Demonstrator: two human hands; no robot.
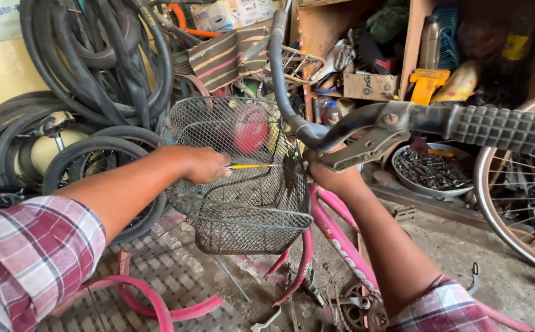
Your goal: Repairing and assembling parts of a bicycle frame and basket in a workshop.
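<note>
Above a pink bicycle frame (pixel 341 237), the left hand (pixel 206 165) reaches inside a grey wire basket (pixel 243 212), its fingers (pixel 221 172) closed around the yellow handle of a screwdriver (pixel 252 166). That tool lies roughly level, its tip pointing toward the basket's rear wall where a dark bracket sits against the mesh. On the far side of that wall, the right hand (pixel 332 178) presses against the basket's back; whether its fingers are closed on anything cannot be told, since the brake lever (pixel 362 150) and the mesh hide them. Both forearms come out of red-and-white checked sleeves. A black handlebar (pixel 292 92) curves up over the basket, and its ribbed rubber grip (pixel 504 129) stretches across the upper right. Behind the basket, black tyres (pixel 89 67) hang and lean against a yellow wall. To the right, a metal bowl of small parts (pixel 430 169) sits near a spoked wheel (pixel 513 203), below wooden shelves crowded with clutter.
</note>
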